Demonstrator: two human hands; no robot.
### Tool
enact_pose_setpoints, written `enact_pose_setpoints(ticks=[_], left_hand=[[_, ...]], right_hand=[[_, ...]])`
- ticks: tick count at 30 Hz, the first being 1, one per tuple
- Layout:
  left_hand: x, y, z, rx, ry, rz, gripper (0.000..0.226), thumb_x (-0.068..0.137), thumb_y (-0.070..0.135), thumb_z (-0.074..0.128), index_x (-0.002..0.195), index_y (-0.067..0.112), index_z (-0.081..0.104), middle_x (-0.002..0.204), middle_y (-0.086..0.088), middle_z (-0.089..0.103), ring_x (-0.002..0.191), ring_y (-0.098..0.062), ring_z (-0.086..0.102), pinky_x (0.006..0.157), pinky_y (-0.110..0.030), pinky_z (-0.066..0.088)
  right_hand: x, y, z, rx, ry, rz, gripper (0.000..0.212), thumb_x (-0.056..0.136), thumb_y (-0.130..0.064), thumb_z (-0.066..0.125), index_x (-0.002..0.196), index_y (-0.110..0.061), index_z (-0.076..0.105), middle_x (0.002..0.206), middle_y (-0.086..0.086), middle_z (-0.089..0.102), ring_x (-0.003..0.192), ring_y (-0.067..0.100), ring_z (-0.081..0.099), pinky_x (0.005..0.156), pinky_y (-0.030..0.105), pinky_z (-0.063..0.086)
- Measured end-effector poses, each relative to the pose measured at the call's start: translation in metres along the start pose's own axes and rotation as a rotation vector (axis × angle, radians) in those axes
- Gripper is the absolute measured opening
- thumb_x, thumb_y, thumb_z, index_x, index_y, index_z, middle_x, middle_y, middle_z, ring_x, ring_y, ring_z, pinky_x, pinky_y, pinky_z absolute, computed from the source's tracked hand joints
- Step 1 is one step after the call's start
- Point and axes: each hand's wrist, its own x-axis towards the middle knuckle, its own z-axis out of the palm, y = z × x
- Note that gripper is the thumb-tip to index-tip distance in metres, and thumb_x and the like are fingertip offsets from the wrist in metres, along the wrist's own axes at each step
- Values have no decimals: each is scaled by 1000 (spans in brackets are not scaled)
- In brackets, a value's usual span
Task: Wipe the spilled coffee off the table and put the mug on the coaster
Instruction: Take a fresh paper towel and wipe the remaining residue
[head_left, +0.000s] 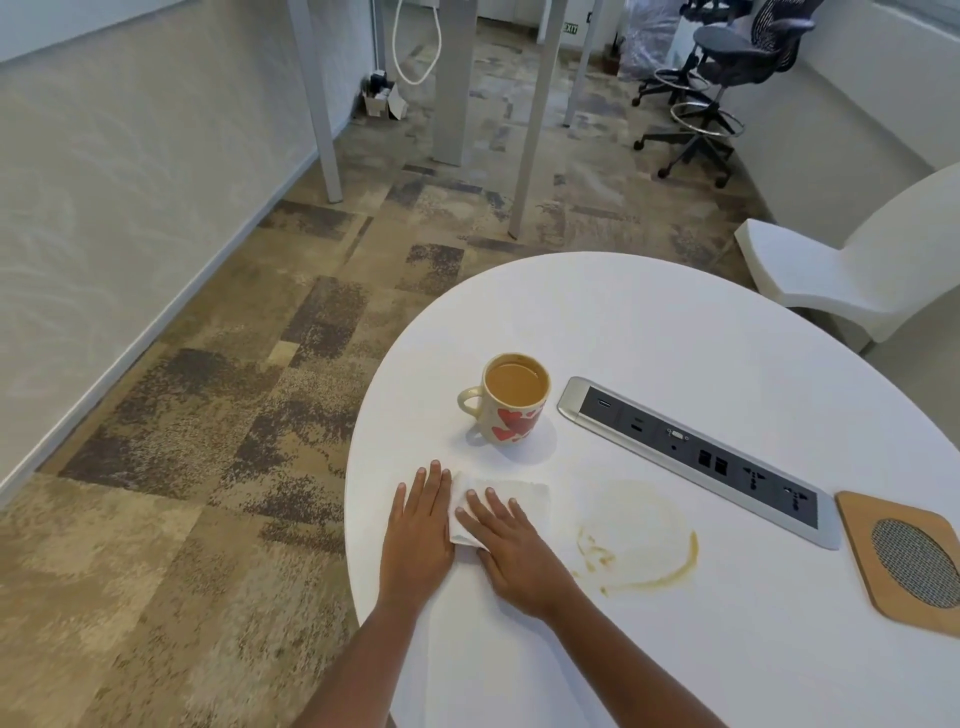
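Observation:
A cream mug (511, 402) with red hearts, full of milky coffee, stands on the white round table (649, 322) with its handle to the left. A brown coffee ring (644, 551) stains the table to the right of my hands. A white paper napkin (519, 501) lies flat in front of the mug. My right hand (511, 551) rests flat on the napkin's near part. My left hand (421, 525) lies flat on the table, touching the napkin's left edge. A wooden coaster (872, 525) with a mesh centre sits at the far right.
A silver and black power socket strip (696, 457) is set into the table between the mug and the coaster. A white chair (852, 270) stands beyond the table at the right. Office chairs (727, 78) and table legs stand farther back on patterned carpet.

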Motion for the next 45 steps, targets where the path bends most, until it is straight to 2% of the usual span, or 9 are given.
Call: enact_pose_setpoints(ticks=[9,14,22,28,36,39,41,43,45], left_hand=[[-25,21,4,19,-29,-52,52,78,17,32,113,-1,66,120,-16,66,107,-30,66,88,-44,53],[-31,48,7,13,-61,-102,52,79,16,32,112,-2,66,119,-17,66,107,-30,66,84,-49,54],[-37,90,10,8,-99,-163,50,80,15,32,107,-9,67,114,-24,67,103,-34,67,80,-49,55],[-47,105,16,12,-76,-189,51,81,14,31,108,-10,65,116,-26,66,104,-35,66,82,-51,54],[-54,110,18,-24,-30,-189,51,81,14,30,108,-12,64,115,-29,65,103,-40,66,81,-54,53],[-54,110,17,-39,-21,-188,52,81,15,29,110,-13,63,116,-29,64,105,-41,64,83,-55,52],[-54,110,18,-39,-21,-185,52,81,14,29,110,-12,63,117,-29,64,105,-40,64,83,-55,52],[-54,107,18,-33,-20,-178,52,81,14,29,110,-12,63,116,-28,64,105,-40,65,83,-54,53],[-53,103,18,-37,-22,-164,51,81,13,29,110,-12,63,115,-28,65,103,-39,66,81,-52,54]], right_hand=[[-47,49,-18,-174,-149,-282,49,101,-20,27,149,-19,15,158,2,2,145,23,-12,118,32,-11],[-79,90,-34,-193,-188,-247,52,99,-6,28,148,-14,14,155,2,-2,138,22,-17,116,30,-13],[-124,149,-66,-199,-137,41,74,85,16,29,149,-14,7,159,4,0,148,14,5,112,10,-1],[-168,164,-69,-185,-12,408,69,90,8,29,150,-17,6,160,5,1,147,14,11,115,23,23],[-153,104,-28,-202,71,777,56,94,0,24,147,1,7,154,28,11,144,34,16,113,38,29],[-139,70,-23,-178,149,788,54,89,4,28,142,10,21,148,37,22,139,42,27,107,40,37],[-130,46,-17,-249,215,678,47,67,7,44,110,16,61,115,40,59,107,47,62,79,35,57],[-126,22,-13,-247,181,617,39,51,1,56,84,6,75,92,26,74,84,35,73,60,28,60],[-120,14,-14,-155,188,569,42,66,6,60,107,11,65,116,34,62,109,39,63,85,29,56]])
